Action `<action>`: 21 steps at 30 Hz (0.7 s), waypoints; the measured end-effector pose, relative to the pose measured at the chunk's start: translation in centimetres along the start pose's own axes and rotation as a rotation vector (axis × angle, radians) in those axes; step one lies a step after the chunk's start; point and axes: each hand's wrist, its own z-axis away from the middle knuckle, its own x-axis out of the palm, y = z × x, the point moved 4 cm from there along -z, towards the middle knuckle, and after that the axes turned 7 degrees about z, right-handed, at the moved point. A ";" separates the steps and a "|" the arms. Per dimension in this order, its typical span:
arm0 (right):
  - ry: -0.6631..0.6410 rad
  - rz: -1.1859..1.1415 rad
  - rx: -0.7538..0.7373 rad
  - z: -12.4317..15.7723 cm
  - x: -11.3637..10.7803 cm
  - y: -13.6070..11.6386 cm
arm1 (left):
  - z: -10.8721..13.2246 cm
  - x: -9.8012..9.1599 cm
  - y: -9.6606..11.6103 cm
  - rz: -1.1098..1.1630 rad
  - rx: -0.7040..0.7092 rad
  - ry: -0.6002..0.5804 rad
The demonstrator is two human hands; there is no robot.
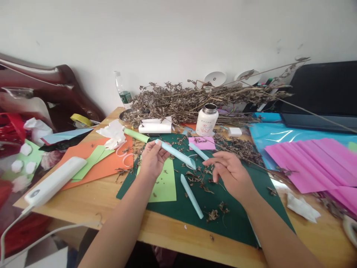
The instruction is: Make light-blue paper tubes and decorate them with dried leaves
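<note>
My left hand [152, 158] pinches the upper end of a light blue rolled paper tube [178, 154], which slants down to the right over the green cutting mat [231, 219]. My right hand [231, 174] holds nothing that I can see, its fingers bent and apart. Its fingertips are by the near end of a second blue paper tube [198, 150]; whether they touch it I cannot tell. A third blue paper tube [191, 196] lies on the mat in front. Under my left hand is a light green paper sheet [164, 188], with dry leaf bits scattered around.
Dried leafy branches [178, 98] lie along the back. A white bottle [206, 121] without a lid stands before them. A white corded device [55, 180] and orange paper [111, 163] lie left; pink paper [309, 160] and a dark screen [326, 89] are right.
</note>
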 end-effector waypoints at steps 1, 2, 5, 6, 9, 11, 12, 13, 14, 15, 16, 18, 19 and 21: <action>0.005 -0.030 -0.006 0.1 0.0 0.0 | 0.1 0.1 -0.1 -0.001 -0.009 -0.030; 0.005 -0.043 -0.008 0.3 0.1 -0.1 | 0.1 0.2 -0.2 0.001 -0.020 -0.056; -0.008 0.052 -0.048 0.6 0.2 -1.0 | 0.1 0.4 -0.7 0.009 -0.065 -0.100; -0.005 0.101 -0.096 0.6 0.2 -1.5 | 0.1 0.4 -0.9 0.008 -0.082 -0.106; 0.045 0.168 -0.305 0.9 0.2 -3.5 | 0.1 0.5 -1.4 -0.010 -0.121 -0.112; 0.059 0.148 -0.380 1.0 0.4 -4.2 | 0.2 0.6 -1.6 -0.025 -0.137 -0.095; 0.055 0.140 -0.382 1.0 0.5 -4.4 | 0.2 0.6 -1.7 -0.033 -0.146 -0.083; 0.045 0.137 -0.370 1.0 0.6 -4.4 | 0.3 0.6 -1.8 -0.043 -0.157 -0.072; 0.035 0.141 -0.351 1.0 0.8 -4.4 | 0.3 0.6 -2.0 -0.055 -0.166 -0.064; 0.030 0.150 -0.331 1.0 0.8 -4.4 | 0.3 0.6 -2.1 -0.067 -0.171 -0.060; 0.032 0.162 -0.310 1.0 0.9 -4.4 | 0.3 0.6 -2.2 -0.078 -0.171 -0.060; 0.051 0.190 -0.274 1.0 0.8 -4.4 | 0.3 0.7 -2.5 -0.091 -0.163 -0.068; 0.056 0.208 -0.269 1.0 0.8 -4.4 | 0.3 0.7 -2.6 -0.097 -0.162 -0.074; 0.061 0.247 -0.287 1.0 0.8 -4.6 | 0.4 0.8 -2.7 -0.114 -0.157 -0.086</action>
